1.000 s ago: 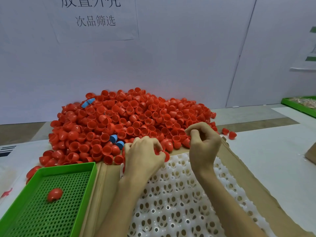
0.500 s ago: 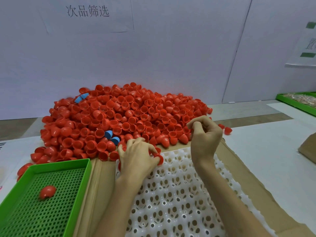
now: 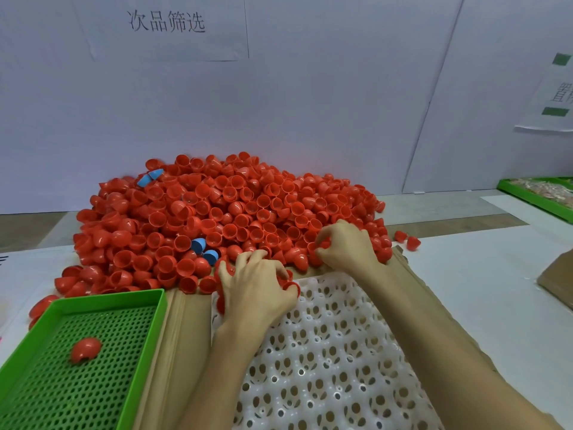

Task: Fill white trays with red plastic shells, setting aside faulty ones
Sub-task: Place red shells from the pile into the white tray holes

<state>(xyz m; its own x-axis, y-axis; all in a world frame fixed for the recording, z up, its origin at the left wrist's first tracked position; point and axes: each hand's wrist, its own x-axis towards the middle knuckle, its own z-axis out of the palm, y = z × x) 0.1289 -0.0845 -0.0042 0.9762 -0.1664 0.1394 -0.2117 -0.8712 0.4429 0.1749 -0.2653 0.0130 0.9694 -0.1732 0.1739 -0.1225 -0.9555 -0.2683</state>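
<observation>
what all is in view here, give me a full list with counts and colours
red shells: heap, too many to count, red, behind the trays
stray shells: two, red, right of the heap
blue shells: about four, blue, mixed into the heap
green tray: one, green, perforated, near left
lone shell: one, red, inside the green tray
white tray: one, white, near centre
cardboard: one sheet, brown, under the white tray
paper sign: one, white, on the wall
far tray: one, green, right edge, contents unclear
left hand: grips red shells at the white tray's far edge
right hand: pinches red shells at the heap's near edge
</observation>
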